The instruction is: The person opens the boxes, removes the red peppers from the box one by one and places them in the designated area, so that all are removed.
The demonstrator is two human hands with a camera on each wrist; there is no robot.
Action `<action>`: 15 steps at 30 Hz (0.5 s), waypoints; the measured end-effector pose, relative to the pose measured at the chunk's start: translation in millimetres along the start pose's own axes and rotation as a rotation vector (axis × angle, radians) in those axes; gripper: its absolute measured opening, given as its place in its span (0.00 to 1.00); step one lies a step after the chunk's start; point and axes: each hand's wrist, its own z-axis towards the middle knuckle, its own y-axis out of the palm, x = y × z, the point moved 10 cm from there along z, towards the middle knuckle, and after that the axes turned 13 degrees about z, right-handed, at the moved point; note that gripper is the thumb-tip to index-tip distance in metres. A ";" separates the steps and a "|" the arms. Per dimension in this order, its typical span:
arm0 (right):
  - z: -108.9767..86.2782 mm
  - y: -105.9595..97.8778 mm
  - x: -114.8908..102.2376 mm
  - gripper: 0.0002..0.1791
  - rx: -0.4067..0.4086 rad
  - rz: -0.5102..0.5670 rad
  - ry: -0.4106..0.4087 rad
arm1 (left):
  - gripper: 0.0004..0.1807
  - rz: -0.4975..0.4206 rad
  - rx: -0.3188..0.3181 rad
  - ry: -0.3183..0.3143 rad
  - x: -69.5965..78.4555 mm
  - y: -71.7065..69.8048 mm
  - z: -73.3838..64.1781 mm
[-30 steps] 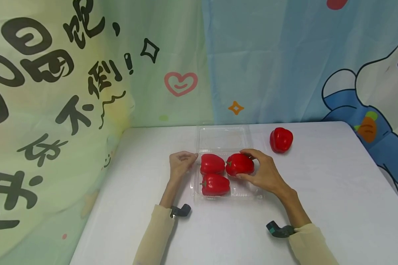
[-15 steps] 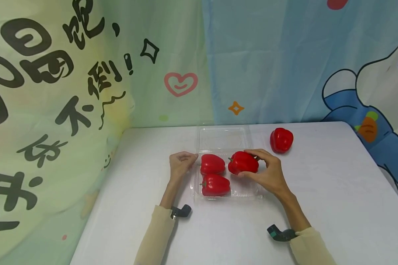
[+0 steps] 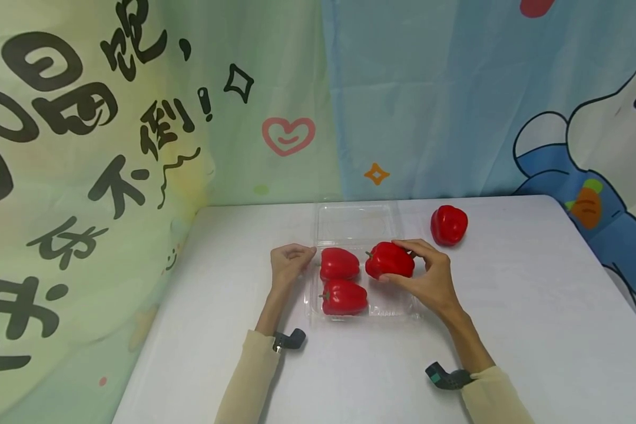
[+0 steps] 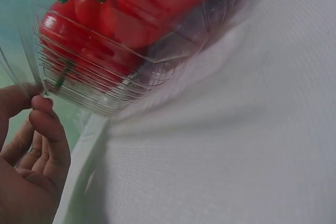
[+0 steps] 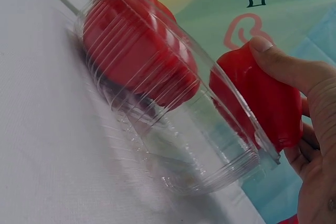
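Note:
My right hand grips a red bell pepper between thumb and fingers, at the back right of a clear plastic clamshell box. In the right wrist view this held pepper stands partly above the box's rim. Two more red bell peppers lie in the left half of the box, one at the back and one in front. Thumb and forefinger of my left hand pinch the box's left rim, as the left wrist view shows with the hand at the ridged wall.
The box's clear lid lies open toward the back. Another red bell pepper rests on the white table, right of the lid. A printed curtain hangs behind the table.
My right hand has moved the held pepper slightly right and back, away from the pepper beside it, then nearly stopped. My left hand has stayed on the rim.

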 end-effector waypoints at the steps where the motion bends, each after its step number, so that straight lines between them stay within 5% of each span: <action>1: 0.1 -0.4 -1.1 0.39 0.003 -0.001 -0.003 | 0.11 0.000 0.001 0.001 0.3 -0.1 -0.1; 15: -0.7 -8.2 -7.2 0.39 0.037 0.008 -0.019 | 0.10 -0.010 0.004 -0.025 1.3 -0.3 -0.9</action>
